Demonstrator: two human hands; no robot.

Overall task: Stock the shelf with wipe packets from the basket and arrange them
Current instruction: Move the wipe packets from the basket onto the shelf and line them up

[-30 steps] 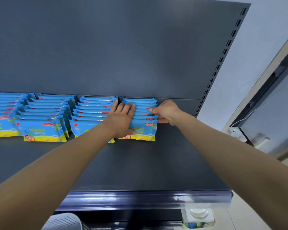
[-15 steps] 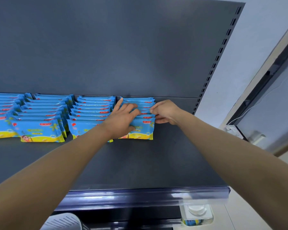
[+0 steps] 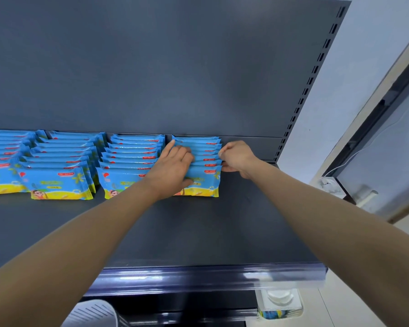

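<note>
Our left hand (image 3: 172, 168), flat a second ago, now curls its fingers into the rightmost row of wipe packets (image 3: 204, 182) at the back of the shelf (image 3: 222, 232). Our right hand (image 3: 237, 158) pinches the row's right edge. We judge alignment underway.

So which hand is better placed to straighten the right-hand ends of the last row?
Right, probably. The right hand sits at the right ends of the rightmost row, fingers curled against the packet edges. The left hand lies over that row's left half, away from them.
</note>
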